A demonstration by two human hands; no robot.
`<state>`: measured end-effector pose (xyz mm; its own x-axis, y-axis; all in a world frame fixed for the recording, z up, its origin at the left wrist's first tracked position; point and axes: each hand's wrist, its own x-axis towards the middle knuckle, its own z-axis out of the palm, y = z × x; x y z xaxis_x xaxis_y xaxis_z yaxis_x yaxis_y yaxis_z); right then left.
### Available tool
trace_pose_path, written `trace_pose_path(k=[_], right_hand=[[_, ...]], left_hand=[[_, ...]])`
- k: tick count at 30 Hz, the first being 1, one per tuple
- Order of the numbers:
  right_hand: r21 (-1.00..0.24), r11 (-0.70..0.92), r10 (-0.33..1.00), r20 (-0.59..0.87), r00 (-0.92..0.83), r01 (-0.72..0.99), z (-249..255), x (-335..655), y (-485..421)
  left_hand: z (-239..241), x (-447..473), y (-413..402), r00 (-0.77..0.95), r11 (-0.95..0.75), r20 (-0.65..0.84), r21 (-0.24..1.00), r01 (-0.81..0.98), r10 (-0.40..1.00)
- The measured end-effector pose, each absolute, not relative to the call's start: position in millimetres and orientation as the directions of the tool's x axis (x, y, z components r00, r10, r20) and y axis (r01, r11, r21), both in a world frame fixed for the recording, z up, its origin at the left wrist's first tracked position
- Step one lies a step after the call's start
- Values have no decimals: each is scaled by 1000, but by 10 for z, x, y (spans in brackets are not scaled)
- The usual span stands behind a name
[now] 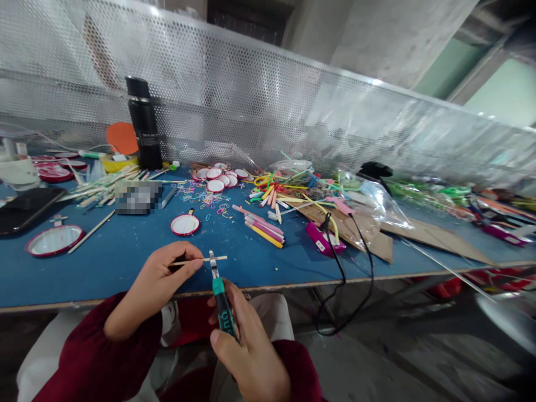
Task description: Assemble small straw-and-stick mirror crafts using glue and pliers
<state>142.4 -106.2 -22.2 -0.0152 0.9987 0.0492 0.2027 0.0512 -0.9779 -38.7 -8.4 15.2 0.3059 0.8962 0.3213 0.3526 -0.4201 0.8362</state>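
My left hand (161, 279) pinches a thin wooden stick (201, 260) and holds it level above the front edge of the blue table (125, 245). My right hand (247, 346) is closed round the teal handles of small cutting pliers (220, 296). The pliers' metal jaws sit on the stick near its right end. Both sleeves are dark red.
A round white lid with a red rim (185, 224) lies just behind my hands, and more lids (218, 180) farther back. Coloured sticks (263, 226), a black bottle (144, 124), a phone (25, 206), a pink tool with a black cable (324, 237) and cardboard (419, 234) crowd the table. A perforated metal screen (268, 100) stands behind.
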Motion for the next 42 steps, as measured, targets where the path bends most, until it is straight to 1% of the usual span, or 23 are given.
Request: trace_pose_path(k=[10,19,27,36,42], right_hand=[[-965,44,999,42,-11,257,-283,1422,-1071],[-980,53,999,51,-15,194,-283,1426,-1056],[-977,53,999,50,-16,205,-175,1405,-1021],[-959,-10,996,-34,-79,282,73,1425,-1033],[-953,-13,993,-48,-107,302,77,1445,-1059]], left_hand=[[127,-393,-83,301,-440,341,813,382,891],[129,-395,-79,295,-437,339,810,392,893],[114,-393,-80,286,-433,339,807,401,896],[103,-366,-74,270,-464,379,754,464,885],[101,-353,-90,291,-541,457,680,495,841]])
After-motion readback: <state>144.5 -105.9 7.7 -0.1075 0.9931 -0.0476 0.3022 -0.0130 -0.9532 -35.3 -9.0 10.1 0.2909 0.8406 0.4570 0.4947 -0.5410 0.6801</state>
